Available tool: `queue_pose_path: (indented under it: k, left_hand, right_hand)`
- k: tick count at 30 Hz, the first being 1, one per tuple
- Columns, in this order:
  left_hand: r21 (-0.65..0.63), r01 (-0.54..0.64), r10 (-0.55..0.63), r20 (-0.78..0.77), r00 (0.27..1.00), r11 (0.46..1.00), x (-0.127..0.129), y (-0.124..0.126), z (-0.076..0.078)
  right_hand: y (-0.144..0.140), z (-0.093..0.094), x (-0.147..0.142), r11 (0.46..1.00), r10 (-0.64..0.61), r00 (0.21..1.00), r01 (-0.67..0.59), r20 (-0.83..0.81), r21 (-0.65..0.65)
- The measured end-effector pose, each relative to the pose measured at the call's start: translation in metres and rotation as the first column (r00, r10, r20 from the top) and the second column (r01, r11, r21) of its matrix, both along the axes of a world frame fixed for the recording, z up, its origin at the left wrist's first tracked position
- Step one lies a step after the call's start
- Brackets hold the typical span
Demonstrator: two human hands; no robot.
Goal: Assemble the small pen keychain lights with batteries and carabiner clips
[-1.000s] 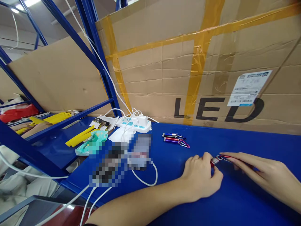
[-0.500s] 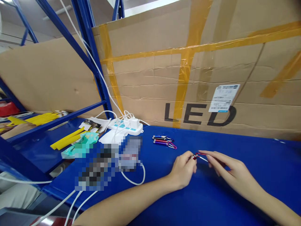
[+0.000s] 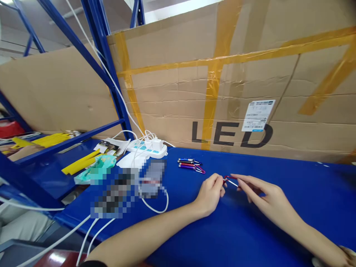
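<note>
Blue table (image 3: 278,237), left hand (image 3: 210,193) and right hand (image 3: 264,198) resting knuckles-up, both grips pinching red keychain light (image 3: 228,180)

The cardboard box (image 3: 178,89) bears large black letters "LED"; the print on its white shipping label (image 3: 258,115) is too small to read.

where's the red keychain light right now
In the head view, the red keychain light sits centre-right over the blue table, pinched between the left hand and right hand.
</note>
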State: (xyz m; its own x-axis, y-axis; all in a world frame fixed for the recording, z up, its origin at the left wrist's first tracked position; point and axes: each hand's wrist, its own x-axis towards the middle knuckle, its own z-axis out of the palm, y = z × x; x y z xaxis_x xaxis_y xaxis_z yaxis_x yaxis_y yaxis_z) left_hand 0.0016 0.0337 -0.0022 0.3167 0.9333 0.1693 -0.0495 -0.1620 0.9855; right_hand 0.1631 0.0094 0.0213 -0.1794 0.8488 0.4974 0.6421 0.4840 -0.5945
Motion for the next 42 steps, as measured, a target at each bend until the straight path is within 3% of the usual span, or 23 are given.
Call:
queue_pose_path:
  k: [3, 10, 17, 23, 31, 42]
  left_hand:
    - [0.050, 0.003, -0.001, -0.045, 0.999, 0.999, -0.002, -0.002, 0.001]
    - [0.152, -0.005, 0.024, -0.121, 0.992, 0.988, -0.006, -0.009, 0.011]
    - [0.185, 0.004, 0.036, -0.209, 0.977, 0.983, -0.007, -0.006, 0.005]
    - [0.179, 0.028, 0.014, -0.228, 0.974, 0.983, -0.006, -0.006, 0.006]
    - [0.230, -0.069, 0.120, -0.213, 0.970, 0.971, -0.005, -0.007, 0.006]
    - [0.179, -0.051, 0.115, -0.367, 0.923, 0.983, -0.004, -0.003, 0.000]
  right_hand:
    - [0.001, -0.002, 0.002, 0.999, -0.027, 0.999, 0.026, 0.030, 0.044]
    - [0.007, -0.006, 0.003, 0.998, 0.039, 0.996, -0.042, 0.077, 0.046]
    - [0.007, -0.006, 0.004, 0.982, -0.063, 0.988, 0.036, 0.142, 0.185]
    - [0.006, -0.009, 0.004, 0.986, -0.035, 0.994, 0.017, 0.108, 0.167]
    - [0.002, -0.010, 0.000, 0.973, -0.087, 0.980, 0.045, 0.178, 0.228]
    - [0.001, -0.010, 0.001, 0.978, -0.051, 0.990, 0.023, 0.133, 0.205]
